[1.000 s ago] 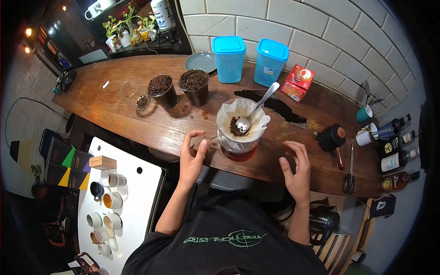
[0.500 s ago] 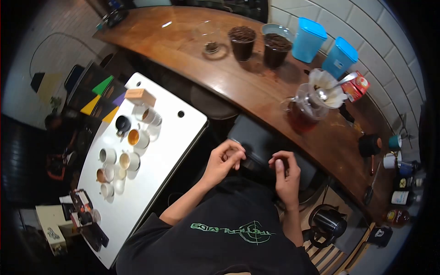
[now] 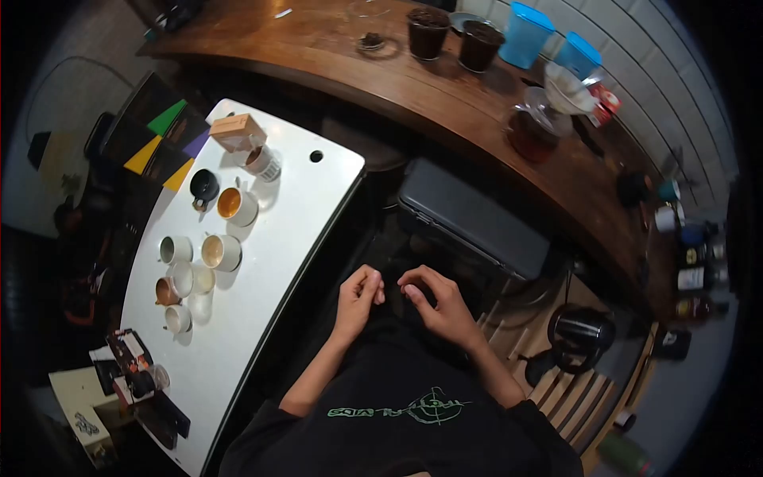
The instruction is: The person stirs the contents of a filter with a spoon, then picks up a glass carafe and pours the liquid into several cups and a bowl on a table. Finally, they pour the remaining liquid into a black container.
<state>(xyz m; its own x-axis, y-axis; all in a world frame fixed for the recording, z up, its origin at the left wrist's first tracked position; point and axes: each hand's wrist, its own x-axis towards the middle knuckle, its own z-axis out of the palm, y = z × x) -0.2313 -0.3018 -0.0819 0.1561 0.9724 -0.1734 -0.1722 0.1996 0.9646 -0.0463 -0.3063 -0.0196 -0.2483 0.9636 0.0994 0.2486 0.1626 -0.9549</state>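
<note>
My left hand [image 3: 360, 298] is raised in front of my black shirt, its fingers curled together and pressed by the thumb; whether something is between them cannot be made out. Close beside it on the right, my right hand [image 3: 431, 296] has bent fingers, with the thumb apart from them and nothing visible in it. The two hands do not touch each other. Below and beyond them lies a dark case [image 3: 473, 215]. Neither hand touches the white table or the wooden counter.
The white table [image 3: 294, 207] on the left holds several cups, a glass and a wooden block [image 3: 237, 131]. The wooden counter [image 3: 334, 67] bears glasses of coffee beans, blue containers and a glass server [image 3: 534, 131] with a filter. A black kettle [image 3: 582, 338] stands at right.
The view has tilted, so the counter sits higher. My left hand has moved left and down, and my right hand has moved left, turning inward. More of the dark case shows.
</note>
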